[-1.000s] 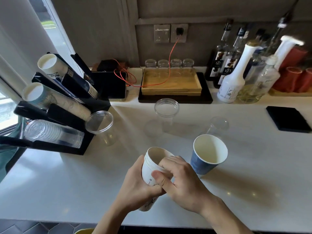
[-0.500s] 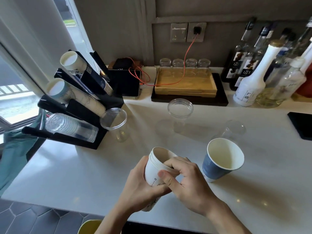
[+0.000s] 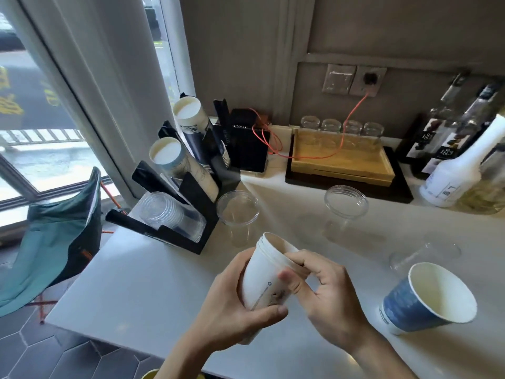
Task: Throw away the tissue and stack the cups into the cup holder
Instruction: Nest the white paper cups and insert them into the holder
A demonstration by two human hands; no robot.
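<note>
Now both hands hold the white paper cups [image 3: 269, 272], a nested stack tilted above the tabletop [image 3: 142, 291]. Left hand [image 3: 232, 305] fingers wrap its body; right hand [image 3: 325, 296] fingers pinch its rim. Right of the fingers stands a blue paper cup [image 3: 426, 299]; beyond them, up and left, the black cup holder [image 3: 191, 192].
</note>
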